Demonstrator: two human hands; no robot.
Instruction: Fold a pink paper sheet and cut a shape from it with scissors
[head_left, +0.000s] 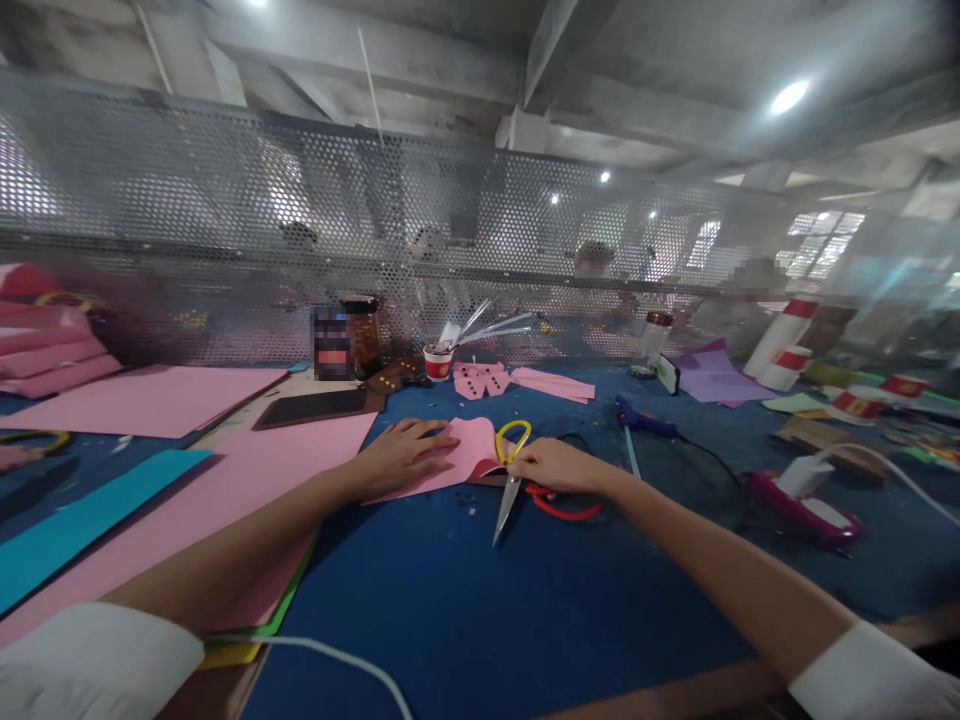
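Note:
My left hand [405, 458] lies flat with fingers stretched out on a piece of pink paper [474, 440], whose right end curls up. My right hand [559, 466] is closed at the right end of this paper, its fingertips on a pair of scissors [507, 508]. The metal blades point down toward me, and a yellow handle loop rises above the fingers. A red handle loop [568, 508] shows just below my right hand; I cannot tell whether it belongs to the same scissors. Small dark bits [466, 496] lie on the blue table in front of the paper.
Pink sheets [300, 465] and a teal strip [97, 510] cover the left side. A dark phone [311, 408] lies behind them. Farther back are a paper cup [438, 364] and dotted pink cutouts [481, 380]. To the right lie a blue glue gun [646, 420] and a purple power strip [802, 510].

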